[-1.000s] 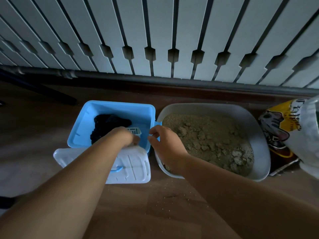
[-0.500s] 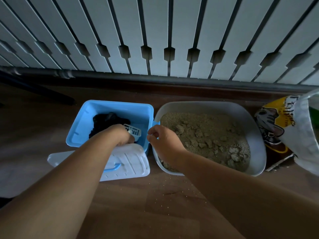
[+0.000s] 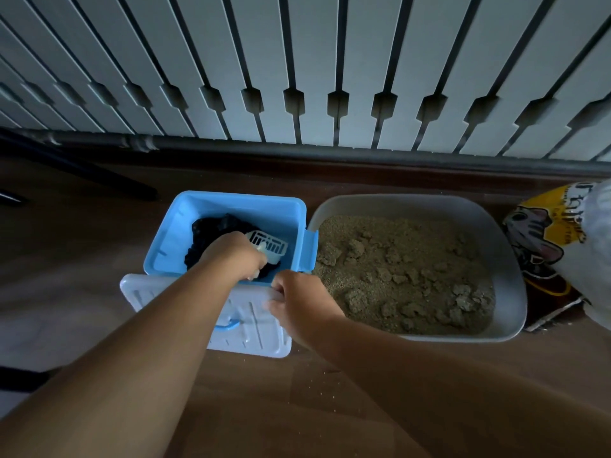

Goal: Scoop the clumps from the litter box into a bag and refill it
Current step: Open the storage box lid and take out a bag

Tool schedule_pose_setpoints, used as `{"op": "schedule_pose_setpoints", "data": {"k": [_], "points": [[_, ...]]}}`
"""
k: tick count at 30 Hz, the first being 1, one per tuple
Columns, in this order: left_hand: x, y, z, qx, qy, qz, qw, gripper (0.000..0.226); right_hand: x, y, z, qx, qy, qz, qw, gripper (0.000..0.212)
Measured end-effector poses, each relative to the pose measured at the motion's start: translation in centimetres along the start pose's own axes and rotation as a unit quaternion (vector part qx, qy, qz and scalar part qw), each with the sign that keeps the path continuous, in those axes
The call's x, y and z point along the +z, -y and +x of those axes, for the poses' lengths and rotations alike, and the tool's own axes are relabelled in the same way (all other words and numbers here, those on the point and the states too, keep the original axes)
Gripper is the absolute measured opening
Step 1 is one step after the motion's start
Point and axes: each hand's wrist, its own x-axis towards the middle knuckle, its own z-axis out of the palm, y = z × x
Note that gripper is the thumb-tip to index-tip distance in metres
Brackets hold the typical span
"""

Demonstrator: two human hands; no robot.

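Left hand (image 3: 236, 256) grips slotted white scoop (image 3: 268, 247); right hand (image 3: 297, 300) grips ribbed lid (image 3: 251, 325).

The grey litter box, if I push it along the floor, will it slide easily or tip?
The grey litter box is low and wide, so tipping seems unlikely. It holds a deep layer of litter, so it is probably heavy and may drag. Its smooth plastic should still slide on the wood floor.

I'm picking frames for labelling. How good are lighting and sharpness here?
Head view: dim overall, the floor dark; wide-angle bend curves the slats; litter box and scoop sharp, the black bag lost in shadow.
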Motion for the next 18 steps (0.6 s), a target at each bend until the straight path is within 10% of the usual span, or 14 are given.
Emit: {"op": "schedule_pose_setpoints", "data": {"k": [12,18], "points": [[-0.3,-1.3,-0.6,-0.09,0.234,-0.301,0.92,0.023,-2.1,-0.7,1.1,0.066,-0.102,0.026,0.992,0.033],[-3.5,-4.4,-3.9,0.03,0.061,-0.05,0.996,0.024,-5.5,0.2,1.7,0.2,0.035,0.432,0.878,0.048]]}}
